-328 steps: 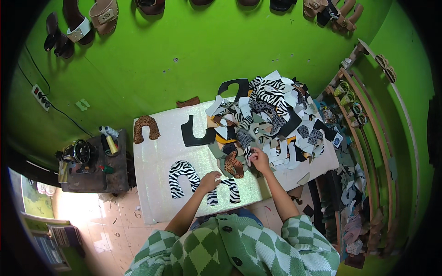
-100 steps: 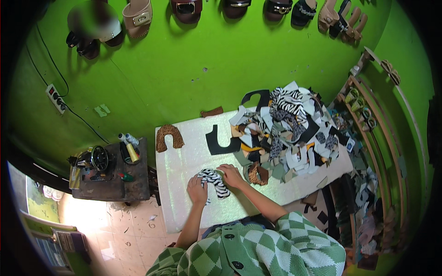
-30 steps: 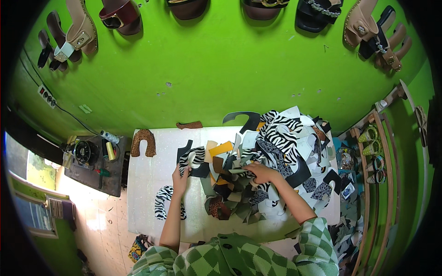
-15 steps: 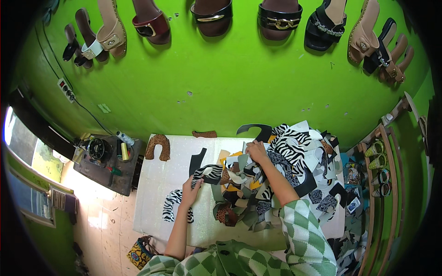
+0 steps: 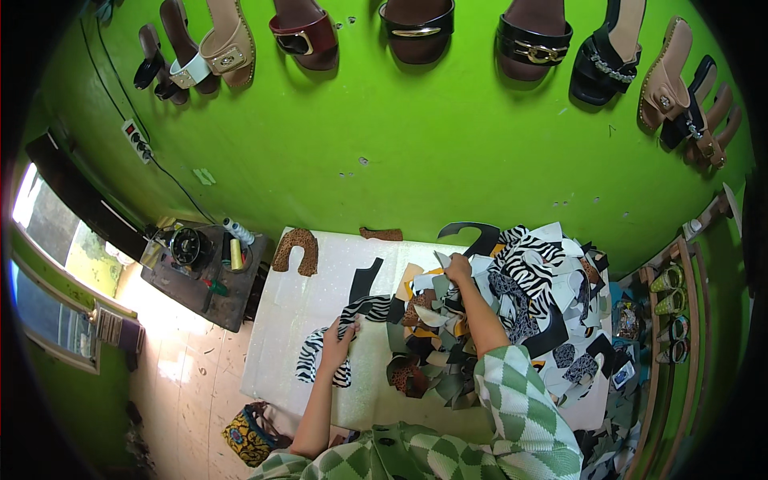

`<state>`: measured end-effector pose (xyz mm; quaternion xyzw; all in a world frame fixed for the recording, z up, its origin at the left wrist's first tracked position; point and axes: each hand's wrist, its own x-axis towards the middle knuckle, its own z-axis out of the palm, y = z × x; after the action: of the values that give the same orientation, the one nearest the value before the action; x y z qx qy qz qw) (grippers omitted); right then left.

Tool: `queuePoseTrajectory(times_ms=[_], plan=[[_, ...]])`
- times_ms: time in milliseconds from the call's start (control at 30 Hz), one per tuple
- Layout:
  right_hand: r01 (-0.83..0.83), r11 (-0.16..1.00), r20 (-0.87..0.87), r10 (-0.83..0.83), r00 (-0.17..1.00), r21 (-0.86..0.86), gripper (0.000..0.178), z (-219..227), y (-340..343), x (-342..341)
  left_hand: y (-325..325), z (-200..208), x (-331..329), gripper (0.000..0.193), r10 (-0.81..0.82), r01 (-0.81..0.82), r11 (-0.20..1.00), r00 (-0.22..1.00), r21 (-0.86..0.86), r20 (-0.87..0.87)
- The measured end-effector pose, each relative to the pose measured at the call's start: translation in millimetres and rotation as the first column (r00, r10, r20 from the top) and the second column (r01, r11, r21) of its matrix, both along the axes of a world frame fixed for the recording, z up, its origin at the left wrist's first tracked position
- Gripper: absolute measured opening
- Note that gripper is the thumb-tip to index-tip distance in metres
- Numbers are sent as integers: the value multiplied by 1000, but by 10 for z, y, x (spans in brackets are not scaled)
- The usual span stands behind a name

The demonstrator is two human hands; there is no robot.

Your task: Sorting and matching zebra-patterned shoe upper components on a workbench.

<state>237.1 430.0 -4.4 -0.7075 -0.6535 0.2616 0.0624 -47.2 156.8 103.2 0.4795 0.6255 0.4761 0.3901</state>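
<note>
My left hand [image 5: 336, 349] is closed on a zebra-print cut piece [image 5: 371, 306], held above the white table at the left side of the scrap heap. Under and beside that hand lies a curved zebra-print piece [image 5: 309, 354]. My right hand [image 5: 458, 270] is over the far part of the pile of cut scraps [image 5: 432, 320], fingers pinched on a small pale grey scrap [image 5: 442, 260]. The heap mixes black, grey, white, yellow, leopard and zebra-print pieces. A black strip [image 5: 365, 280] lies just beyond my left hand, and a U-shaped leopard-print piece [image 5: 294, 252] sits at the table's far left.
Sandals [image 5: 418, 32] hang along the green wall [image 5: 448, 160]. At left, a dark side table [image 5: 208, 280] holds thread spools. A wooden rack [image 5: 688, 320] with footwear stands at right. A patterned bag [image 5: 248, 436] sits by the table's near left corner.
The whole view has shifted, so the scene sits further right. My right hand now shows a pale scrap at its fingertips. My left hand still holds the zebra-print piece, turned slightly.
</note>
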Motion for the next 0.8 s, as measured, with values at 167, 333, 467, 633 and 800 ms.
queuePoseTrajectory(times_ms=[167,333,467,633,800], plan=[[-70,848,-454,350,819,526,24,386,-196,0,-72,-33,-131,18,42,-45,998,997,37,69],[-196,840,-627,513,586,505,34,934,-804,229,-4,-88,-42,16,-61,57,998,991,38,117],[-105,897,-687,399,608,428,29,1028,-1509,340,113,53,186,20,-207,197,978,963,72,173],[-28,969,-780,215,587,246,22,1135,-2486,230,-188,272,327,20,-377,369,926,904,76,200],[38,991,-857,94,506,131,24,896,-3294,4,-923,-79,182,21,-460,525,839,825,-142,328]])
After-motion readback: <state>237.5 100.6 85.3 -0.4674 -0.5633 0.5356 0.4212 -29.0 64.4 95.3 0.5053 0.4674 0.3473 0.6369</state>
